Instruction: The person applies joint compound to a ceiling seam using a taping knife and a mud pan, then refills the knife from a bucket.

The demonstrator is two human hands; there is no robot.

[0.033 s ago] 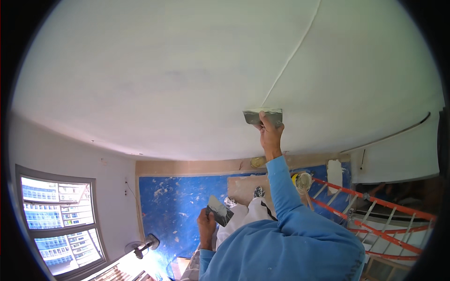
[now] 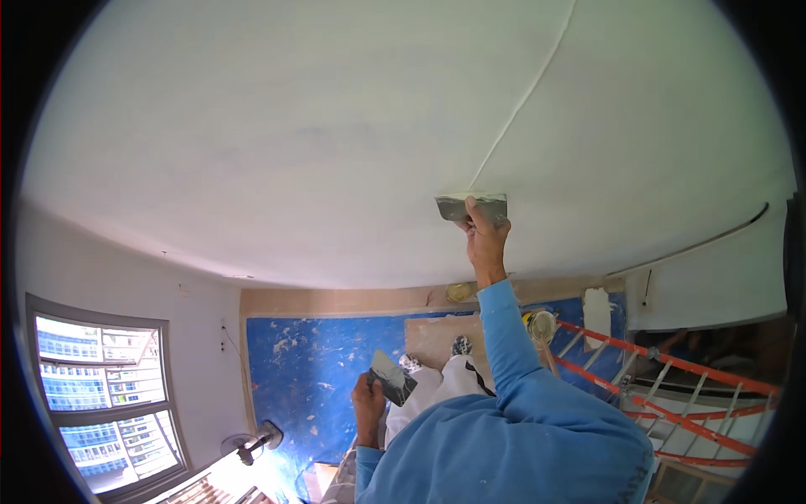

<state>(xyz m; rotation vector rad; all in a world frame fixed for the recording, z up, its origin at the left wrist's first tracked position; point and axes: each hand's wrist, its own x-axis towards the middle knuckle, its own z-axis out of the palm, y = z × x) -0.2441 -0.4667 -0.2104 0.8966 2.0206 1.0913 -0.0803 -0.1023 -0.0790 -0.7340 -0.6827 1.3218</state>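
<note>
My right hand point(image 2: 487, 244) grips a wide metal putty blade point(image 2: 453, 207) against the white wall point(image 2: 336, 134), at the lower end of a thin, raised white line point(image 2: 520, 107). My left hand point(image 2: 369, 403), lower and to the left, holds another dark blade point(image 2: 395, 386) with pale compound on it. My feet point(image 2: 460, 344) are below on a brown board point(image 2: 420, 332).
Blue sheeting point(image 2: 302, 361) covers much of the floor. An orange ladder point(image 2: 697, 378) stands at the right, near a bucket point(image 2: 541, 328). A fan point(image 2: 252, 443) and a window point(image 2: 101, 395) are at the left. A dark cable point(image 2: 739, 223) runs along the right.
</note>
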